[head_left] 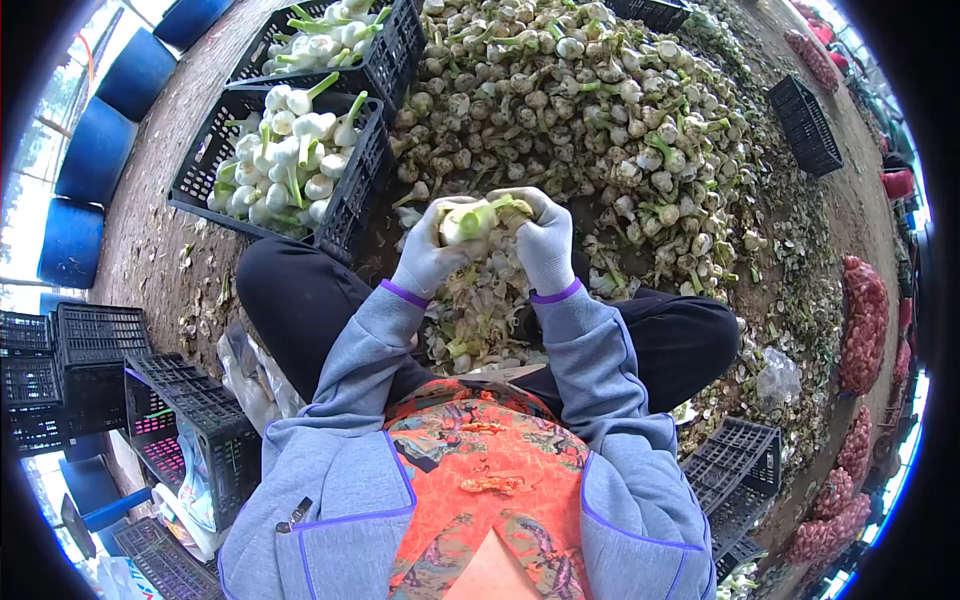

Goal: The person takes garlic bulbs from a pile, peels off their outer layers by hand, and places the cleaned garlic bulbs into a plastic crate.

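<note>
Both of my hands wear pale grey gloves and meet in front of me, above my crossed legs. My left hand (428, 250) is closed around a garlic bulb (466, 224) with a cut green stem. The fingers of my right hand (543, 240) pinch a yellowish piece of its outer skin (510, 204) at the bulb's right side. Below the hands lies a heap of peeled garlic skins (478, 310) between my legs. Just beyond them spreads a large pile of soil-stained garlic (560, 110).
A black crate (350, 225) of cleaned white garlic stands at my front left, with another full crate (385, 75) behind it. Blue barrels (95, 150) line the left side. More black crates (215, 440) sit at both sides. Red net sacks (862, 320) lie along the right.
</note>
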Demonstrator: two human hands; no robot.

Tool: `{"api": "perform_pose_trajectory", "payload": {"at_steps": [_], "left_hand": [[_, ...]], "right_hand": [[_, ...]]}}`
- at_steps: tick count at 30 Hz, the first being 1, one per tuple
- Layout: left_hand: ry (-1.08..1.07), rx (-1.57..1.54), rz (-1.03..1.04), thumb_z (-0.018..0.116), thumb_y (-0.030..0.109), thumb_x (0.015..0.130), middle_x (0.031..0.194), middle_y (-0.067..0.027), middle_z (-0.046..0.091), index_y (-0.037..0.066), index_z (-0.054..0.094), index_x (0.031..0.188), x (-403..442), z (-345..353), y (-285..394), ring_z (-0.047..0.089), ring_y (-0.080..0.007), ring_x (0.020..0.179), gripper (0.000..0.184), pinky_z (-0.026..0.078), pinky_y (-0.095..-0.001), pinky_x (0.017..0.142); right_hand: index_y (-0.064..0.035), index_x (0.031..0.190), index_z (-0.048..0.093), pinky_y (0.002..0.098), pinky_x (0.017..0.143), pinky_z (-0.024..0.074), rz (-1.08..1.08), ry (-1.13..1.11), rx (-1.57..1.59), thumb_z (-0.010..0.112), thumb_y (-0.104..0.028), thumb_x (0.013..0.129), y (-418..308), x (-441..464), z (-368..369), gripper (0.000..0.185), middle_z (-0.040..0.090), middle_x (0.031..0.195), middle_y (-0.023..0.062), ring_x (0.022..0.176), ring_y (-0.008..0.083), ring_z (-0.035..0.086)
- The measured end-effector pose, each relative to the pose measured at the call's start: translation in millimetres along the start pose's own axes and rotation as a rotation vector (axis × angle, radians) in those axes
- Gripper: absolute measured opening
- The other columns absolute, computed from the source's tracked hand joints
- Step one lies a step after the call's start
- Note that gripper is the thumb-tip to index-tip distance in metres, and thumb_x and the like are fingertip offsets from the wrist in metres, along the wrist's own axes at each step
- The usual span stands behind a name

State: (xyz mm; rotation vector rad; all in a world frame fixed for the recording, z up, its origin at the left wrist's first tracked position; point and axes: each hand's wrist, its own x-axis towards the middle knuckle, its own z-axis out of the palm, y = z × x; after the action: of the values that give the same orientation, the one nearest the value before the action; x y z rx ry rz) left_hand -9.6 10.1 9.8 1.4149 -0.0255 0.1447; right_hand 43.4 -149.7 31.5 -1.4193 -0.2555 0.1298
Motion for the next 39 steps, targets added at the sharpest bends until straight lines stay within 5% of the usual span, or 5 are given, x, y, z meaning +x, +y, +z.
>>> {"api": "perform_pose_trajectory", "payload": {"at_steps": [13, 17, 20, 31, 39], "left_hand": [[-0.149, -0.231, -0.005, 0.08, 0.01, 0.072, 0.125, -0.0092, 0.053, 0.001, 0.04, 0.134, -3, 2, -3, 0.054, -0.0202, 0.115, 0.075, 0.046, -0.0331, 0.098], [-0.262, -0.482, -0.054, 0.08, 0.013, 0.074, 0.128, -0.0091, 0.051, 0.004, 0.037, 0.139, -3, 0, 8, 0.055, -0.0198, 0.114, 0.079, 0.047, -0.0333, 0.096], [-0.114, -0.319, -0.063, 0.079, 0.014, 0.076, 0.127, -0.0088, 0.05, 0.004, 0.037, 0.138, -5, 2, 10, 0.055, -0.0189, 0.113, 0.075, 0.051, -0.0319, 0.09], [-0.114, 0.589, 0.215, 0.078, 0.009, 0.067, 0.116, -0.0097, 0.05, 0.003, 0.05, 0.128, -8, 2, 15, 0.051, -0.0198, 0.112, 0.067, 0.041, -0.0316, 0.098], [0.011, 0.043, 0.259, 0.08, 0.013, 0.072, 0.125, -0.0104, 0.049, 0.004, 0.041, 0.13, 3, -3, -25, 0.053, -0.0198, 0.114, 0.071, 0.043, -0.032, 0.098]], "right_hand": [[0.002, 0.098, 0.068, 0.0212, 0.06, 0.047, 0.164, 0.348, 0.233, 0.061, 0.0, 0.085, 25, 18, -34, 0.015, 0.065, 0.08, 0.002, 0.065, 0.0083, 0.058], [-0.0055, 0.115, 0.064, 0.0358, 0.09, 0.0468, 0.011, 0.233, -0.917, 0.068, -0.01, 0.079, 51, 24, -56, 0.036, 0.06, 0.113, 0.0193, 0.103, 0.0299, 0.059], [-0.0047, 0.121, 0.059, 0.0334, 0.089, 0.0479, -0.176, 0.106, -0.574, 0.068, -0.006, 0.078, 23, 14, -37, 0.045, 0.059, 0.116, 0.0173, 0.104, 0.0271, 0.06], [-0.0022, 0.095, 0.07, 0.0354, 0.072, 0.0513, -0.222, -0.284, -0.77, 0.066, -0.006, 0.076, -23, 0, -8, 0.02, 0.064, 0.089, 0.0123, 0.082, 0.0281, 0.064], [-0.0014, 0.085, 0.06, 0.04, 0.073, 0.048, -0.275, -0.178, -0.841, 0.062, -0.008, 0.078, -4, -1, -5, 0.01, 0.059, 0.085, 0.0148, 0.082, 0.0326, 0.06]]}}
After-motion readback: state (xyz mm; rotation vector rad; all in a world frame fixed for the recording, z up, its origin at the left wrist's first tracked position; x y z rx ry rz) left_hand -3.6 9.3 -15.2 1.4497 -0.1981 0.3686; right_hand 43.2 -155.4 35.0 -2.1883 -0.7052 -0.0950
